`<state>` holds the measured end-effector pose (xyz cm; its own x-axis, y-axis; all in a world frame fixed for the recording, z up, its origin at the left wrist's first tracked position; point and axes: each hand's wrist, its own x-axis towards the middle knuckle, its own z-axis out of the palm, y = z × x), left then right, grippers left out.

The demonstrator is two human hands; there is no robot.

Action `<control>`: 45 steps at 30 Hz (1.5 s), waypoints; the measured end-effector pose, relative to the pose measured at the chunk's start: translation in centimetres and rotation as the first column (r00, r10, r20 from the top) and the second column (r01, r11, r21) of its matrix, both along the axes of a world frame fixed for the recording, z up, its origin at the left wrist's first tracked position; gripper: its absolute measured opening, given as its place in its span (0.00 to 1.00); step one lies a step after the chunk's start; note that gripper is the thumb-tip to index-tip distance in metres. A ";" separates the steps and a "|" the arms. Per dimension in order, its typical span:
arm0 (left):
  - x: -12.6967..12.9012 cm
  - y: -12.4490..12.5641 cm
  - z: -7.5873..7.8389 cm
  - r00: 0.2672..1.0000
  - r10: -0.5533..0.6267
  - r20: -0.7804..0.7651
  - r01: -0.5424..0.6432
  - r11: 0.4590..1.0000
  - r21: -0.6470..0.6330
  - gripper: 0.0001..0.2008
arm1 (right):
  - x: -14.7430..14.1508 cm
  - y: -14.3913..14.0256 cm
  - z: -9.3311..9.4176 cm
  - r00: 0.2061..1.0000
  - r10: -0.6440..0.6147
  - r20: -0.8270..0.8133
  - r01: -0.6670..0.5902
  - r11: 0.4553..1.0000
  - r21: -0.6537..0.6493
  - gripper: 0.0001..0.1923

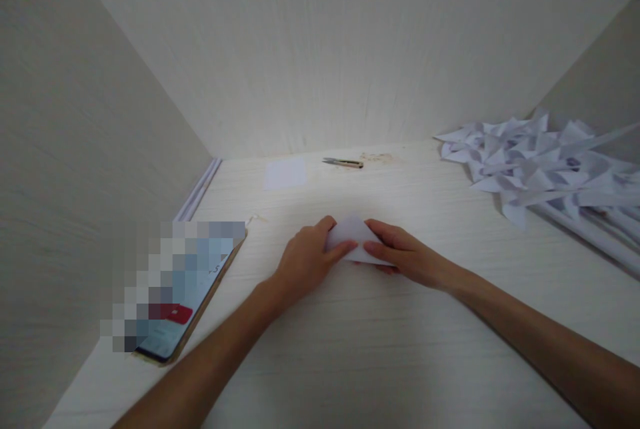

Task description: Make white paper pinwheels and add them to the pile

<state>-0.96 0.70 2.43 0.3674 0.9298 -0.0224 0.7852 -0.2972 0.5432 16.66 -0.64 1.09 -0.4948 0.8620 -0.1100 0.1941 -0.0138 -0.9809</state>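
A folded white sheet of paper (356,234) is held between both hands, just above or on the pale tabletop. My left hand (313,252) grips its left side, with the thumb lying across the front. On the right side, my right hand (397,247) pinches the paper, thumb on top and fingers behind. The paper bulges upward to a rounded top and has a straighter lower edge. Its far side is hidden by the fingers.
Thread snips (343,163) lie near the back wall, beside a flat square of paper (285,174). A heap of folded paper pinwheels (540,155) fills the right side, with paper rolls (590,235) beneath. A phone (195,302) is at left; more paper rolls (199,189) lie along the left wall.
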 end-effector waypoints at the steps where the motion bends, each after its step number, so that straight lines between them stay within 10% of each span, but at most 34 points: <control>1: -0.1 0.1 0.1 0.997 -0.018 0.078 0.024 0.996 -0.082 0.17 | 0.1 0.0 0.1 1.000 0.025 0.000 -0.025 1.000 0.010 0.08; 9: -0.6 0.4 0.3 0.922 -0.011 0.388 0.216 0.846 -0.488 0.16 | 0.1 -0.1 0.6 0.997 0.078 -0.024 -0.078 0.997 -0.013 0.08; 45: -0.1 0.1 0.7 0.926 0.049 0.373 0.170 0.831 -0.530 0.16 | 0.0 0.0 0.4 0.990 0.059 0.128 -0.081 0.982 0.173 0.12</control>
<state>-1.08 0.82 3.08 0.5059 0.7780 -0.3725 0.4946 0.0922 0.8642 16.70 -0.66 1.53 -0.5472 0.8367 -0.0220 0.3066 0.1759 -0.9354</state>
